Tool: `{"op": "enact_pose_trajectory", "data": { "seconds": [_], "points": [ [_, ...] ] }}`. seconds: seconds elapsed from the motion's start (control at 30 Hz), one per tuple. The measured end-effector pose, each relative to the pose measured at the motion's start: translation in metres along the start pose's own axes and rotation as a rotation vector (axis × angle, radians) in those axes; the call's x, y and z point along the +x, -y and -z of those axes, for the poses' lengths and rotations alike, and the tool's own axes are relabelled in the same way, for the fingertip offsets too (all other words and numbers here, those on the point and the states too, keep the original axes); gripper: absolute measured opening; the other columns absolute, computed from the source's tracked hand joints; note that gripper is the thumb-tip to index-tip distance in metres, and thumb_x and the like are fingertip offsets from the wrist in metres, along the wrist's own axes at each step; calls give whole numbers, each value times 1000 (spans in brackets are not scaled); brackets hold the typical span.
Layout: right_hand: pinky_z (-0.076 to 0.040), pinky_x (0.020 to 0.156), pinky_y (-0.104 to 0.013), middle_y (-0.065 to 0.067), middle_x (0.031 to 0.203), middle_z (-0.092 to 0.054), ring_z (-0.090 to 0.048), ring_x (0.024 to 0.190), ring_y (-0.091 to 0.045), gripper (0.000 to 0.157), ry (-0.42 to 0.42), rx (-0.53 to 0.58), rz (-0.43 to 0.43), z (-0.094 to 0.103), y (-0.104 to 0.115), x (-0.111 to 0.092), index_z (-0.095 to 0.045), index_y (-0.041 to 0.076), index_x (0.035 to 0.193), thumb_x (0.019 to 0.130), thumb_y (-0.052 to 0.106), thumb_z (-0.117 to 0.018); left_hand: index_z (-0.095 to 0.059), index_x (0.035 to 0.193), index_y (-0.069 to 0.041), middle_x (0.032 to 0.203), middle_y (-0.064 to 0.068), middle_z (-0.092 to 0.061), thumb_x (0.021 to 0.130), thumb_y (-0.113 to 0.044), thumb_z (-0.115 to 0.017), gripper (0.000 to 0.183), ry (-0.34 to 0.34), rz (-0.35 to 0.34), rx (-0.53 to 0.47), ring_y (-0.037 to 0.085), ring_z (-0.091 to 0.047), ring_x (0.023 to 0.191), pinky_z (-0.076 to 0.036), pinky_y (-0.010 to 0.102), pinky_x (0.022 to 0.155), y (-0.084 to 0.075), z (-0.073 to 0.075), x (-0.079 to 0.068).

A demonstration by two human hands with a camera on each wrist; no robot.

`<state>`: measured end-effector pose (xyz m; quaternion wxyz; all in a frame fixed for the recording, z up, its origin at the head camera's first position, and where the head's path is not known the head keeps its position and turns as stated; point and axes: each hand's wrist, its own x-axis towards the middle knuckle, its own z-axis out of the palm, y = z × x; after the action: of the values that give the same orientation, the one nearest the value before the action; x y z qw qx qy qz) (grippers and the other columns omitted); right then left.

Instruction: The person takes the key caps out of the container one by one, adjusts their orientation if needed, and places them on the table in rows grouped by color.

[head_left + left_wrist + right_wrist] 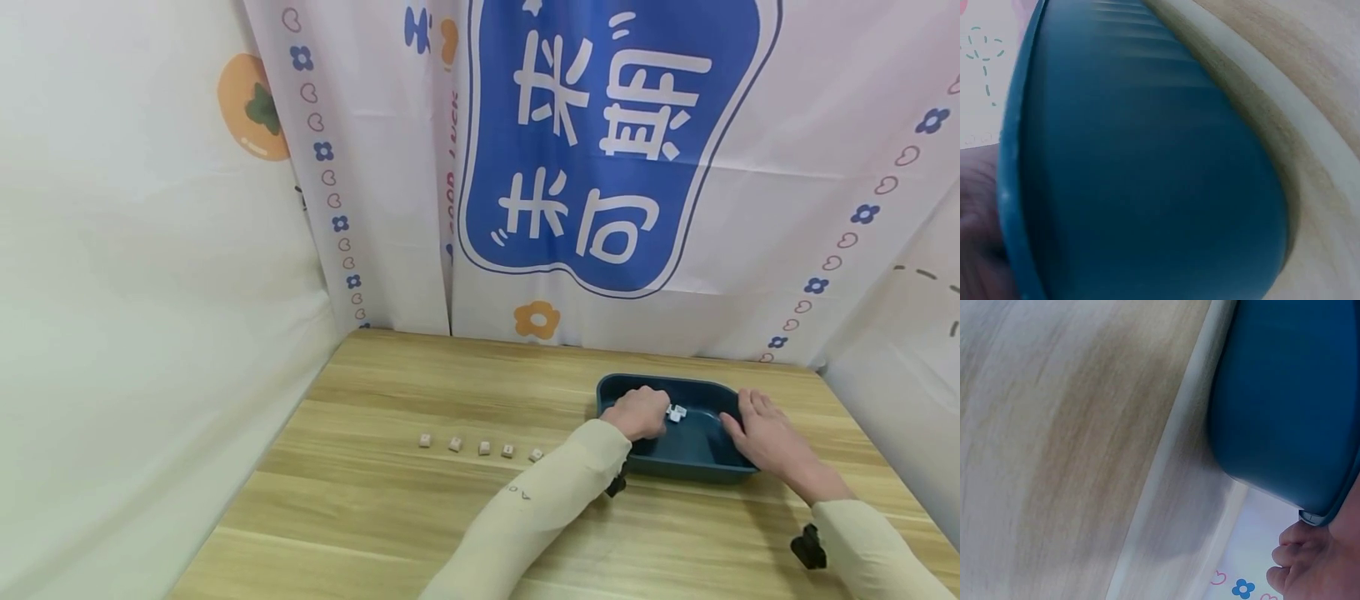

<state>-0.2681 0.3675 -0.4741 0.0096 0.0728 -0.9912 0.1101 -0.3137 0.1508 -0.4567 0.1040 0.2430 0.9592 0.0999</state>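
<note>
A dark blue-green rectangular tray (693, 473) sits on the wooden table. My left hand (639, 412) reaches over its left end with bent fingers, the fingertips hidden down inside; whether they pinch something I cannot tell. Just right of those knuckles, a few small white pieces (677, 413) lie clustered on the tray's floor. At the opposite end my right hand (772, 437) grips the rim, thumb on the inner side and fingers over the outside. Both wrist views are mostly filled by the tray's outer wall (1147, 169), and curled right-hand fingers (1294, 556) show beside its corner.
Several small pale cubes with marks on top, like keycaps (455, 444), form a row on the table left of the tray. The last one (536, 455) is close to the left sleeve (551, 492). A printed curtain (397, 250) hangs along the table's back edge.
</note>
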Motion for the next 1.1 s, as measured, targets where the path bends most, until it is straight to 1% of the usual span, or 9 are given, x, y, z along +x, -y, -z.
{"op": "enact_pose_trajectory", "data": {
  "seconds": [0.07, 0.17, 0.3, 0.5, 0.63, 0.77, 0.87, 0.97, 1.1],
  "points": [
    [-19, 109, -69, -50, 144, -15, -19, 134, -64, 81, 0, -4, 2, 0, 0, 0, -18, -25, 142, 105, 45, -34, -55, 72, -19, 60, -4, -43, 96, -22, -60, 26, -3, -9, -1, 11, -42, 48, -36, 25, 45, 0, 2, 0],
    [-20, 109, -69, -51, 144, -16, -19, 134, -64, 82, 0, -3, 0, -1, -1, -1, -18, -25, 142, 105, 47, -32, -44, 61, -17, 52, -3, -29, 96, -22, -60, 39, -6, -40, -2, 11, -28, 42, -29, 24, 42, 1, 5, -2],
    [-19, 109, -69, -50, 144, -15, -19, 134, -64, 82, 3, 3, -4, -1, -1, -1, -18, -24, 142, 105, 47, -33, -43, 64, -17, 51, -4, -24, 95, -20, -61, 36, -21, -97, -4, 11, -19, 44, -23, 24, 43, 1, 11, -6],
    [-21, 108, -69, -51, 144, -18, -21, 133, -64, 81, -7, -4, 0, 0, 0, -2, -20, -25, 142, 105, 46, -36, -63, 93, -24, 74, -9, -51, 92, -23, -65, 2, -56, -137, 5, 7, -45, 58, -38, 20, 53, 3, 17, -12],
    [-22, 108, -69, -51, 144, -17, -22, 133, -64, 80, -4, -6, -4, -1, 0, -2, -20, -25, 141, 105, 45, -36, -67, 103, -25, 84, -11, -60, 92, -25, -65, 11, -85, -168, 3, 6, -53, 66, -43, 18, 59, 5, 21, -16],
    [-21, 108, -69, -51, 144, -17, -20, 133, -64, 82, 0, 3, -8, -1, -1, -2, -19, -25, 142, 105, 46, -34, -66, 94, -23, 76, -11, -57, 95, -23, -61, 5, -128, -203, -8, 5, -47, 60, -38, 17, 56, 9, 25, -22],
    [-20, 109, -69, -50, 144, -16, -19, 134, -64, 83, 2, 7, -9, -1, 0, -2, -18, -24, 142, 105, 48, -32, -63, 91, -22, 70, -9, -54, 97, -23, -58, 8, -141, -209, -37, 6, -43, 54, -35, 18, 53, 13, 29, -28],
    [-20, 109, -69, -50, 144, -16, -19, 134, -64, 82, -4, 5, -8, -1, 0, -1, -18, -24, 142, 105, 48, -32, -65, 98, -21, 74, -9, -56, 98, -24, -57, 9, -148, -201, -67, 4, -45, 55, -37, 17, 53, 16, 33, -34],
    [-20, 109, -69, -51, 144, -16, -20, 134, -64, 80, -13, 3, -3, -1, 0, -1, -19, -25, 142, 105, 45, -34, -65, 112, -20, 89, -11, -63, 98, -25, -58, 17, -162, -196, -72, 2, -52, 63, -43, 15, 60, 21, 39, -42]
  ]
}}
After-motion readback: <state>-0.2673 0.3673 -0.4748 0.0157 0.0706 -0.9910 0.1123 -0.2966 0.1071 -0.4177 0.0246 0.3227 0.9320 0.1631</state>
